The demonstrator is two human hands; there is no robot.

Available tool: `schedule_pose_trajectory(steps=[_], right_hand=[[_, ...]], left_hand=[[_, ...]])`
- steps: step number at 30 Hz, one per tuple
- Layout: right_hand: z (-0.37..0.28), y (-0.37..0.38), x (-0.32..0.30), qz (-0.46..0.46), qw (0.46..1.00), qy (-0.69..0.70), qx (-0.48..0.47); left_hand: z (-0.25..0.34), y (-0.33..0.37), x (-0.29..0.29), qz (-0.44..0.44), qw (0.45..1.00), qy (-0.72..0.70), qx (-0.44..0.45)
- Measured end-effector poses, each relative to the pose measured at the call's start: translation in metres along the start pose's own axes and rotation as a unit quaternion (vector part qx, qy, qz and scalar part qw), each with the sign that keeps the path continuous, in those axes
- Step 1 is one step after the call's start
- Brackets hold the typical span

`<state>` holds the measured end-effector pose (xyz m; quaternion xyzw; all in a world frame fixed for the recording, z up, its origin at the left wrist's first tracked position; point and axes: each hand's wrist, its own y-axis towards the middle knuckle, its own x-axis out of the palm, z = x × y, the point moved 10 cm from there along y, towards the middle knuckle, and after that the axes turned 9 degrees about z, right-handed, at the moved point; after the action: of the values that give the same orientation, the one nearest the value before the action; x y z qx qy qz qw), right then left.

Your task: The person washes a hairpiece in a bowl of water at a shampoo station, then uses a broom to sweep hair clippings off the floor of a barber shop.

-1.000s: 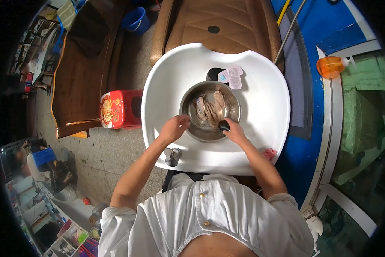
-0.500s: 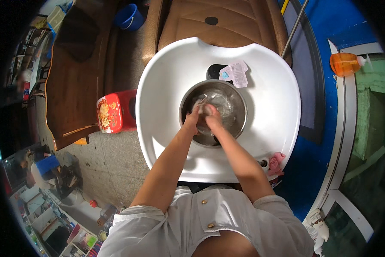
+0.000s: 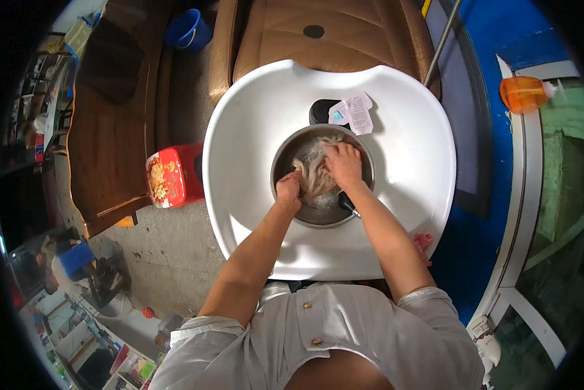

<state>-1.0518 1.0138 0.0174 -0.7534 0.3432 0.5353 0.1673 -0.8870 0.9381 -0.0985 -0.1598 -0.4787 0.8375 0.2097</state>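
Observation:
A steel bowl (image 3: 369, 185) holding water sits in the middle of a white basin (image 3: 412, 149). In it lies a wet, beige, crumpled cloth (image 3: 315, 180), spread out between my hands. My left hand (image 3: 289, 188) is closed at the cloth's left edge, its thumb and fingers pinching it. At the upper right, my right hand (image 3: 344, 164) has its fingers bent down over the cloth; some fingertips are hidden in the folds and water. Beside my right wrist, a black piece with a silver end (image 3: 348, 204) leans over the bowl's rim.
Opened pale packets (image 3: 357, 113) lie by a black fitting (image 3: 320, 111) behind the bowl. A pink cloth (image 3: 423, 245) hangs at the basin's right front rim. Beyond stands a brown padded recliner (image 3: 363, 39). A red box (image 3: 167, 179) and a blue bucket (image 3: 189, 30) are at the left.
My hands were close together over the bundled cloth; now they are apart, the right one farther up and right. The cloth is spread wider, and the black piece at the rim shows more.

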Motion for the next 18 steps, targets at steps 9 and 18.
schedule_pose_trajectory(steps=[9, 18], right_hand=[[-0.083, -0.041, -0.035, -0.009, 0.863, 0.47, 0.184], [0.001, -0.001, -0.004, -0.016, 0.98, 0.105, 0.168]], left_hand=[[0.007, -0.023, 0.042, -0.279, 0.951, -0.109, -0.078], [-0.021, -0.035, 0.061, -0.146, 0.964, -0.12, -0.187]])
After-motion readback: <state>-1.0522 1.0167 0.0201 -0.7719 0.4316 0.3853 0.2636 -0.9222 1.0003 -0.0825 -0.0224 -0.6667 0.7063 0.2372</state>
